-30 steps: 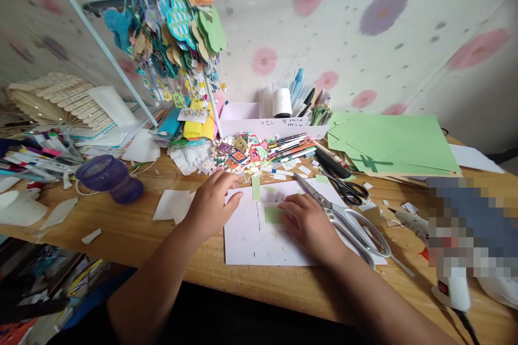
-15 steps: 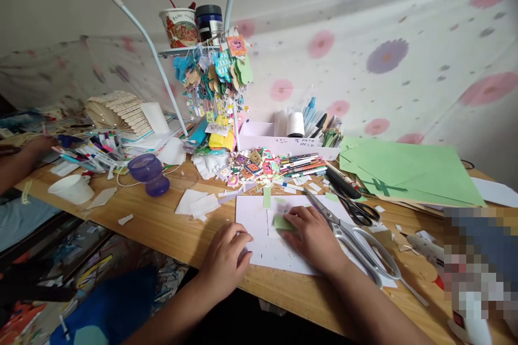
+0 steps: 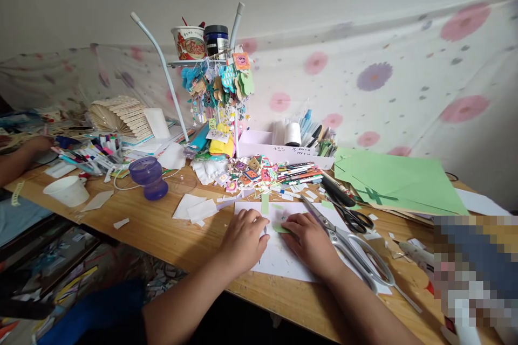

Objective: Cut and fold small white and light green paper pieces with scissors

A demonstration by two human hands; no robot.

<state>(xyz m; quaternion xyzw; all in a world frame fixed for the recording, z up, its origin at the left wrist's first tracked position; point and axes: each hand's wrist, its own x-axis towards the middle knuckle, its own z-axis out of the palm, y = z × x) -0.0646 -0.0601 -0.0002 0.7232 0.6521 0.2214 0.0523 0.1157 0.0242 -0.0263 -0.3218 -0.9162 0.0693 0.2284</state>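
Observation:
A white sheet of paper (image 3: 279,264) lies at the table's front edge with both hands over it. My right hand (image 3: 311,240) rests on the sheet, fingers bent and closed on the edge of a small green paper piece (image 3: 278,227). Close to its left, my left hand (image 3: 245,240) hovers over or touches the sheet's left part. Its thumb and forefinger stand apart, with nothing plainly seen between them. Another green paper strip (image 3: 265,204) lies at the sheet's top edge. Large silver scissors (image 3: 335,237) lie just right of my right hand, partly on the sheet.
Black-handled scissors (image 3: 358,221), marker pens (image 3: 299,172) and small coloured cutouts (image 3: 251,172) lie behind the sheet. Green paper sheets (image 3: 408,178) are at right. A purple cup (image 3: 148,178) and white cup (image 3: 67,190) stand left. Another person's hand (image 3: 38,148) is at far left.
My left hand has moved right and slightly up over the sheet, nearer the green piece, covering the dark line there. My right hand stays at the green piece. The view has shifted slightly.

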